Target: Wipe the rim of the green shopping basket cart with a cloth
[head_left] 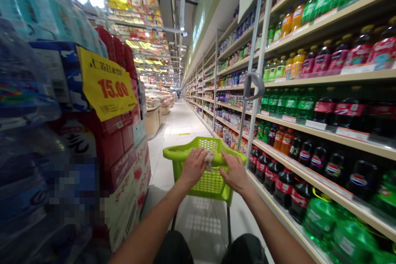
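A lime-green plastic shopping cart (182, 169) stands straight ahead, its lattice basket on dark legs. My left hand (194, 168) is wrapped over the left half of the cart handle (218, 158). A crumpled whitish wad (209, 157), like a tissue or cloth, sits by its thumb and fingertips against the bar. On the right half, my right hand (235, 172) curls its fingers over the same handle, with its thumb lower and apart. The hands partly hide the bar and the basket's inside.
Shelves of bottled drinks (309, 103) line the right side close by. Stacked drink boxes (123, 152) with a yellow price sign (107, 82) rise at the left. A pale tiled aisle (179, 117) runs ahead, past wooden display bins (153, 121). A grey hook-like handle (254, 86) juts from the shelving.
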The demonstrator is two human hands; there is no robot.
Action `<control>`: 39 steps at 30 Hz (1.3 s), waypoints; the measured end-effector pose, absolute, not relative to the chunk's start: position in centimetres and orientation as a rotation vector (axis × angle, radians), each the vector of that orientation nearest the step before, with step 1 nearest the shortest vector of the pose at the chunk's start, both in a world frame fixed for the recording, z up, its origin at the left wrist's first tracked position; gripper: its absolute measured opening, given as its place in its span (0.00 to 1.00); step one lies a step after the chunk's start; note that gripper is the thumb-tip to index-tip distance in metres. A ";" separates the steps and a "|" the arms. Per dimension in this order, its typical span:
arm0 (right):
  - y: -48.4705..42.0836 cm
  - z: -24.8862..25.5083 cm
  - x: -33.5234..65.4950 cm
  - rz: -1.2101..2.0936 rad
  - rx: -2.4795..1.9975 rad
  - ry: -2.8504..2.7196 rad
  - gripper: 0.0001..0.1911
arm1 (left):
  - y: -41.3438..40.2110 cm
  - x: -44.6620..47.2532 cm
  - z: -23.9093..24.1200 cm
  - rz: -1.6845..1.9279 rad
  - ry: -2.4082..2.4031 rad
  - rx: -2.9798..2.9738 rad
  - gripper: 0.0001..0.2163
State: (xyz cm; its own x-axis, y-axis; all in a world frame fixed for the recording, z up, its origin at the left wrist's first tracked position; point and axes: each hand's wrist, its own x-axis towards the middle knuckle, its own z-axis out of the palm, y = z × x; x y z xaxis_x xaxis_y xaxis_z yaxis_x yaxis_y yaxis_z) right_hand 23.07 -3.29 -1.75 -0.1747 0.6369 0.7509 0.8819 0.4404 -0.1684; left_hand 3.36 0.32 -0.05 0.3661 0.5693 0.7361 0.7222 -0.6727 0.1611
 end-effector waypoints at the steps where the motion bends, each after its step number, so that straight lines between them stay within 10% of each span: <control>1: -3.2 -2.0 23.1 -0.400 -1.269 -1.892 0.27 | 1.0 1.5 -0.2 -1.253 -1.231 -2.372 0.14; 13: -2.5 -3.1 23.5 -0.513 -1.166 -1.775 0.22 | 0.7 4.5 0.6 -1.270 -1.048 -2.501 0.13; 21: -2.4 -3.1 24.0 -0.545 -1.160 -1.674 0.23 | 1.9 1.1 2.8 -1.364 -1.826 -2.109 0.12; 39: -1.6 -3.5 24.7 -0.386 -1.130 -1.598 0.24 | -0.8 10.5 2.7 -1.036 -1.278 -2.536 0.07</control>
State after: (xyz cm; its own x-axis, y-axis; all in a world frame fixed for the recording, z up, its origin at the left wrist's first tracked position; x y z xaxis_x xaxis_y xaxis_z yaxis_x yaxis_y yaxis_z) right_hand 24.71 -1.62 -3.49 0.0416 0.4643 0.8847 0.8169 0.4940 -0.2977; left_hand 10.45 -0.85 2.67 0.4093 0.6665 0.6231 0.7475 -0.6366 0.1898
